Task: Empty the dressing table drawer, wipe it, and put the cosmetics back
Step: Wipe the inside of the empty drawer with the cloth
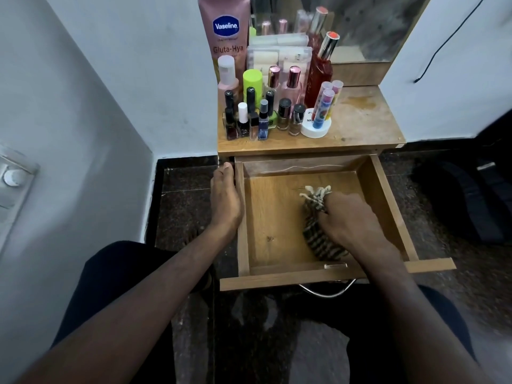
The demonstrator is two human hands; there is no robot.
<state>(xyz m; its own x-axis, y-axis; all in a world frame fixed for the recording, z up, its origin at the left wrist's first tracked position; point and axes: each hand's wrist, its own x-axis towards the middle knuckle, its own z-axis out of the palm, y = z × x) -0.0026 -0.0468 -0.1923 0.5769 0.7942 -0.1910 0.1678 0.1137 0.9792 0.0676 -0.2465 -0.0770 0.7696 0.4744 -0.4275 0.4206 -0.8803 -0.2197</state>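
Observation:
The wooden drawer (273, 217) is pulled out below the dressing table top (365, 117). Nothing lies on its floor except a striped cloth (315, 217). My right hand (349, 217) presses down on that cloth in the right half of the drawer, fingers closed over it. My left hand (225, 198) rests flat against the outside of the drawer's left wall, holding nothing. The cosmetics stand crowded on the left of the table top: nail polish bottles (249, 120), a pink Vaseline tube (225, 31), a red perfume bottle (321, 67) and lip balm tubes (325, 106).
A mirror (368, 26) stands behind the table top. A white wall (83, 120) closes the left side, with a switch plate (13, 176) on it. Dark bags (476, 195) lie on the floor to the right. A metal handle (327, 291) hangs under the drawer front.

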